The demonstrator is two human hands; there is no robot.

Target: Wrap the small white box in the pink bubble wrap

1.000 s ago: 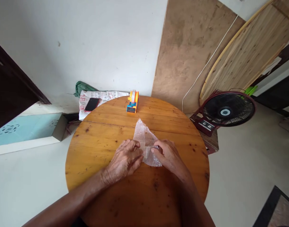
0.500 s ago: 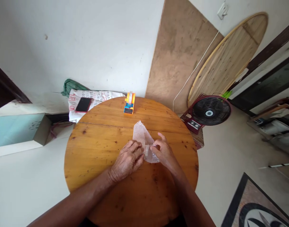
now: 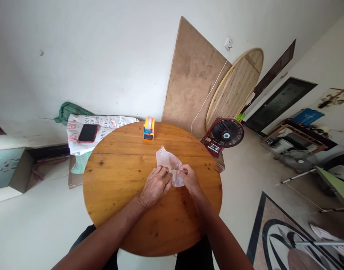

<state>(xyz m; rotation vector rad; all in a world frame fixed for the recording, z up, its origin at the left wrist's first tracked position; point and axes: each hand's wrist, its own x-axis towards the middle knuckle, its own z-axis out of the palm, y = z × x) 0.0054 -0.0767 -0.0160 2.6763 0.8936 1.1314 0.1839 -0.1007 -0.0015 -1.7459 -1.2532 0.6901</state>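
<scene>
A crumpled piece of clear bubble wrap (image 3: 168, 159) lies on the round wooden table (image 3: 112, 187) between my hands. My left hand (image 3: 157, 182) has its fingers bent and pressed together on the left edge of the wrap, holding it against the tabletop. On the other side, my right hand (image 3: 190, 179) pinches the wrap's right edge between thumb and fingers. Whatever may be inside the folds cannot be made out. Toward the far edge of the table stands an orange and blue tape dispenser (image 3: 148, 129), touched by neither hand.
Left of the table, a phone (image 3: 88, 133) lies on a printed white sack (image 3: 76, 148). An electric fan (image 3: 227, 133) stands to the right, near a round wooden board (image 3: 236, 82) and a brown panel (image 3: 189, 75) leaning on the wall.
The camera view has shifted, showing more of the room at right. My right hand's raised fingers have come down to the wrap, and the wrap's right part has a changed fold.
</scene>
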